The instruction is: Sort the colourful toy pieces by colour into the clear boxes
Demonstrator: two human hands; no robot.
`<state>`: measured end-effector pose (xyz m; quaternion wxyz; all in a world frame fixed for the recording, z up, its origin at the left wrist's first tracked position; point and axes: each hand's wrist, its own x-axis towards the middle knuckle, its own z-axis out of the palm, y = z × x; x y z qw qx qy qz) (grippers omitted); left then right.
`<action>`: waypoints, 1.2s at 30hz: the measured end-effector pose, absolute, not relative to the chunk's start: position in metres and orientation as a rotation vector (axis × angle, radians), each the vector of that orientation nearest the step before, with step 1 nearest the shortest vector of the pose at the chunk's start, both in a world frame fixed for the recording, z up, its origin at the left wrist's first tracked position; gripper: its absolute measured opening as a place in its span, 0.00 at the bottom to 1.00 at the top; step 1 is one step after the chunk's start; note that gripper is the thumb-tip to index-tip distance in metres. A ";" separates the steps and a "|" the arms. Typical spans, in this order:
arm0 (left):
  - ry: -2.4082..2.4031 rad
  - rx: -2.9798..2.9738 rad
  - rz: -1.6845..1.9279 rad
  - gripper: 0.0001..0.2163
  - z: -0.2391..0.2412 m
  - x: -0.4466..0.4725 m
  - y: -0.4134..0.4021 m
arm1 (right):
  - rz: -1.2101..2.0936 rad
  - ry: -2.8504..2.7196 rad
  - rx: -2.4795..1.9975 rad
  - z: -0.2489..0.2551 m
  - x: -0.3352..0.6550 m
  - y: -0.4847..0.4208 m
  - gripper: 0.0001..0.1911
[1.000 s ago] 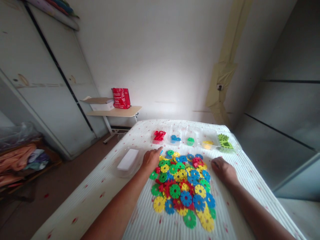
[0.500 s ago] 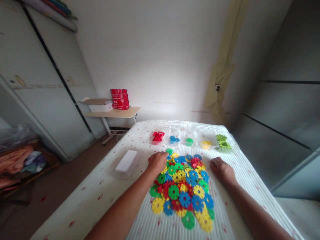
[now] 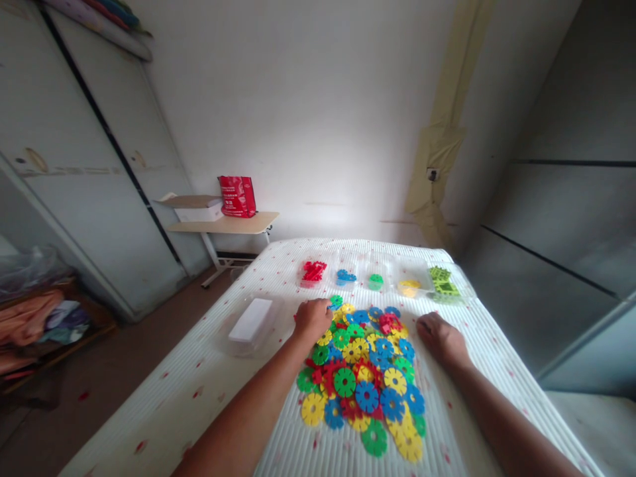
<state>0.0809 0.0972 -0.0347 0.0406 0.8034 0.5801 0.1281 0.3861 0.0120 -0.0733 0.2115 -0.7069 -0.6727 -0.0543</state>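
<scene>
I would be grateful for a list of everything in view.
Notched pieces: many, red, yellow, green, blue, in a heap in front
Tubs: five, clear, beyond the heap, holding coloured pieces
Container: one, clear, left of the heap
Block: one, white, at that container
Cloth: one, white with red marks, underneath
Side table: one, pale, by the far wall
Bag: one, red, on the side table
Box: one, white and brown, beside the bag
Socket: one, pale, on the far wall
Tape: some, yellowish, around the socket
Clothes: several, mostly orange, lower left
Rolls: several, multicoloured, top left
Panels: several, grey, at left and right
Left hand: one, bare, heap's upper-left edge
Right hand: one, bare, right of heap
</scene>
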 end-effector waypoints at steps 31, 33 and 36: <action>1.627 2.114 0.827 0.13 -0.021 0.064 0.101 | -0.148 -1.852 -1.968 -0.073 0.385 0.012 0.16; 1.636 2.159 0.770 0.13 -0.027 0.051 0.084 | -0.149 -1.853 -1.965 -0.072 0.385 0.012 0.15; 1.669 2.235 0.680 0.14 -0.034 0.043 0.074 | -0.150 -1.849 -1.965 -0.072 0.384 0.012 0.15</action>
